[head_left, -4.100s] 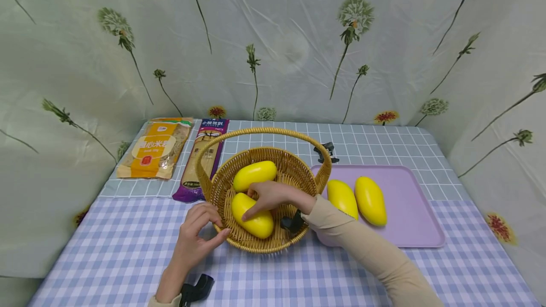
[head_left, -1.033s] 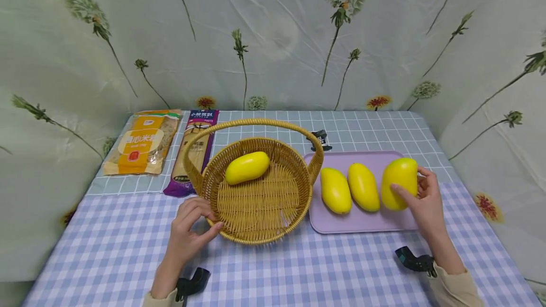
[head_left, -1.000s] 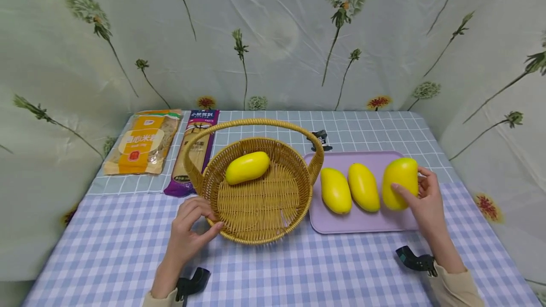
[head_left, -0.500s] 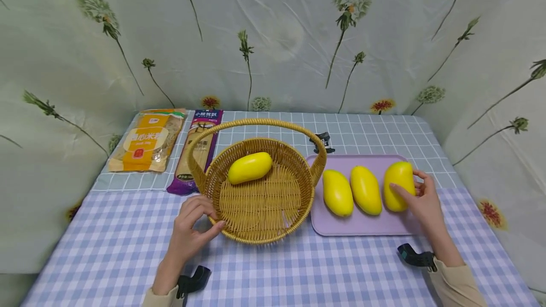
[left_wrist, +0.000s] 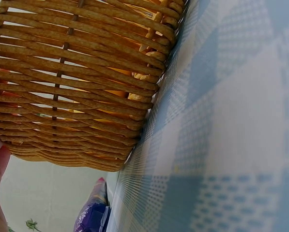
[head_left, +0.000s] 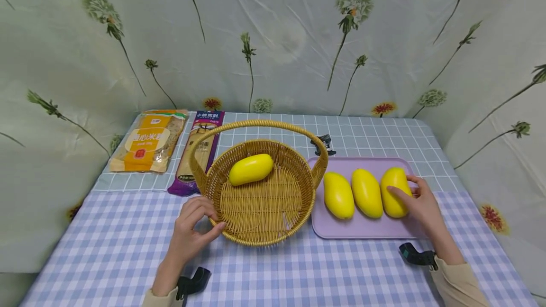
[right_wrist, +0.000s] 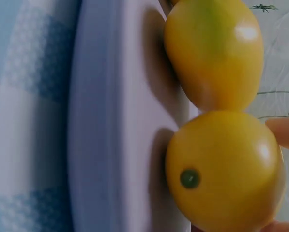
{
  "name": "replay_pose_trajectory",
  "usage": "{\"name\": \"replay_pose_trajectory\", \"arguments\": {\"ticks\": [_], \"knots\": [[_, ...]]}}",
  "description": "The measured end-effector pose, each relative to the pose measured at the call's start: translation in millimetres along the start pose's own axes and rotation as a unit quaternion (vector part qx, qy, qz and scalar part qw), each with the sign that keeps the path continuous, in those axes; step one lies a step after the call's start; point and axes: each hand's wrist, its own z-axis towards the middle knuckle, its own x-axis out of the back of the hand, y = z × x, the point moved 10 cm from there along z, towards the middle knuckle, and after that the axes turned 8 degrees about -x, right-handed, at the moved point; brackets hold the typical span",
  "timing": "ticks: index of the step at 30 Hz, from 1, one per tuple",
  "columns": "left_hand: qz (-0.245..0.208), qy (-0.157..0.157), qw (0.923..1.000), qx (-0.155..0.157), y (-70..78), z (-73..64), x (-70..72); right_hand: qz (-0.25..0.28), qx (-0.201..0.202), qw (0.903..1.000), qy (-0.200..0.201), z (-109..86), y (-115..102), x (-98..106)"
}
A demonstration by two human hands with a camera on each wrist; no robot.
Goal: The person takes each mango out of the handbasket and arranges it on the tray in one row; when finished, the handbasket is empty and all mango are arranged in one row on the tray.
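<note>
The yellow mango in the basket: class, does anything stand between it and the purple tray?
Yes: the right wall of the basket and the right foot of its handle stand between the mango and the tray. Nothing else visible does.

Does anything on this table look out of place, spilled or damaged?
Possibly the small black object behind the tray, near the basket: it looks unlike the mangoes and packets, and I cannot tell what it is. No spill or damage shows.

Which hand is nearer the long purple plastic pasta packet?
Left. The left hand sits in front of the packet, holding the round brown wicker basket; the right hand, farther off, holds a yellow oval mango at the lilac rectangular tray.
</note>
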Motion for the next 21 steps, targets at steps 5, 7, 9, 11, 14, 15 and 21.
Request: {"name": "replay_pose_trajectory", "arguments": {"ticks": [5,7,9,11,14,15,21], "knots": [[0.001,0.005,0.9999,-0.009,1.9,-1.4,1.8,-0.026,-0.004,0.9993,-0.028,3.0,-1,-4],[0.002,0.006,0.9999,-0.012,2.2,-1.4,1.9,-0.034,-0.005,0.9988,-0.035,3.4,-1,-5],[0.002,0.004,0.9999,-0.013,2.5,-1.0,1.5,-0.041,-0.006,0.9983,-0.041,4.0,-1,-5],[0.003,0.004,0.9999,-0.014,2.5,-0.5,1.1,-0.043,-0.010,0.9979,-0.047,4.3,0,-7],[0.004,0.005,0.9999,-0.014,3.0,0.0,1.2,-0.042,-0.014,0.9973,-0.058,5.0,1,-9],[0.004,0.006,0.9999,-0.014,3.1,0.1,1.2,-0.042,-0.015,0.9971,-0.062,5.4,1,-10],[0.004,0.004,0.9999,-0.011,2.5,0.1,1.0,-0.042,-0.016,0.9953,-0.085,6.4,1,-13]]}}
